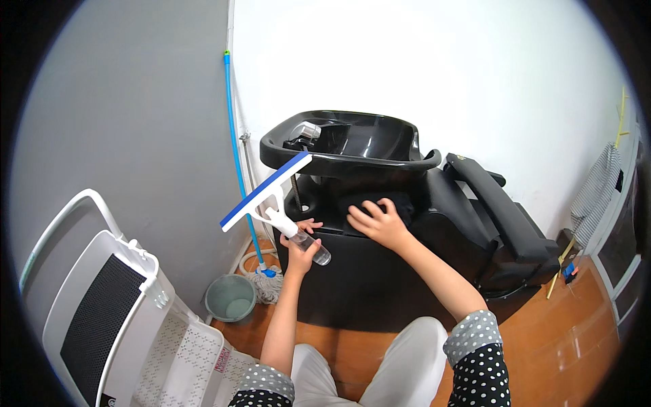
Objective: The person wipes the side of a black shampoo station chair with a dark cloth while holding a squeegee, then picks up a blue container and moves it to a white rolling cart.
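My left hand [303,249] grips the clear bottle handle of a white spray squeegee [274,203] with a blue blade, which tilts up towards the basin's front rim. My right hand [379,224] rests, fingers bent, on a dark cloth [402,203] on the black base below the basin; how firmly it holds the cloth cannot be told. Above both hands is a glossy black shampoo basin [356,163] with a chrome faucet [307,131] at its left end.
A black salon chair [488,203] adjoins the basin on the right. At the left are a white plastic rack [173,366], a grey bucket [231,297] and a string mop [267,285] with a blue pole against the wall. A striped cloth [595,196] hangs at far right.
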`<action>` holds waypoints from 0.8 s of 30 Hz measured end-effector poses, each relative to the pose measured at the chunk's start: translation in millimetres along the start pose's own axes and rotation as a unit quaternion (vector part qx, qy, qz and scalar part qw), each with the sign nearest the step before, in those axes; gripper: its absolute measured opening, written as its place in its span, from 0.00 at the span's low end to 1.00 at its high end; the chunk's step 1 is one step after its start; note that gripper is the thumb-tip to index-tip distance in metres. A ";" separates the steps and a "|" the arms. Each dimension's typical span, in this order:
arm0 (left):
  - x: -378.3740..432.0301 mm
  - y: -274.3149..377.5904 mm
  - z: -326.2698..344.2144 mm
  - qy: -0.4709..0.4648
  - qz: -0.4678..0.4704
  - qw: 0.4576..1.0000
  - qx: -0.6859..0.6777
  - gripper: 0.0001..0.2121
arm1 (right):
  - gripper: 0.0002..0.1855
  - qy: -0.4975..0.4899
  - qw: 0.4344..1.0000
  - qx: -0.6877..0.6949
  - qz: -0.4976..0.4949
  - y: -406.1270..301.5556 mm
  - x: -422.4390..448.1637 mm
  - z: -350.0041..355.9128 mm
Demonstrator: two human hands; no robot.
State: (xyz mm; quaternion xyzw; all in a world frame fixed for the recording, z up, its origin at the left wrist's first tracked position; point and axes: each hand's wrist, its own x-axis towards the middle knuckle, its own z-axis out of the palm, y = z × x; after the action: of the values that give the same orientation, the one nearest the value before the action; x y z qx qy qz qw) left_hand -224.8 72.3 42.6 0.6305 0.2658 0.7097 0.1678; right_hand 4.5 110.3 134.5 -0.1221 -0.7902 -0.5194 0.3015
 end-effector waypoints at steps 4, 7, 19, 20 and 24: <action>-1.6 -0.5 5.2 0.016 0.006 0.999 0.028 0.13 | 0.17 0.031 0.981 0.093 0.168 8.4 -8.8 -46.7; -3.6 2.0 10.8 0.024 -0.001 0.999 0.040 0.15 | 0.26 0.176 0.923 0.129 0.318 -13.8 5.7 -75.1; -1.5 4.5 43.7 -0.024 0.007 0.993 0.111 0.18 | 0.32 0.276 0.669 0.144 0.675 4.2 32.8 -18.6; -3.5 2.3 50.5 -0.014 0.025 0.989 0.144 0.19 | 0.32 0.310 0.631 0.144 0.696 18.1 28.5 -11.3; -3.3 -1.7 51.1 -0.022 0.023 0.985 0.168 0.19 | 0.29 0.329 0.407 0.252 0.814 72.7 23.4 -5.7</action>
State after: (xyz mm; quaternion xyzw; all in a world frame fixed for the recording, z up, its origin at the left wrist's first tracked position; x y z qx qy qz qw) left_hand -174.2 80.3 42.2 0.6710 0.3631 0.6446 0.0492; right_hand 24.8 133.6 204.5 -0.4463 -0.2541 0.1924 0.8362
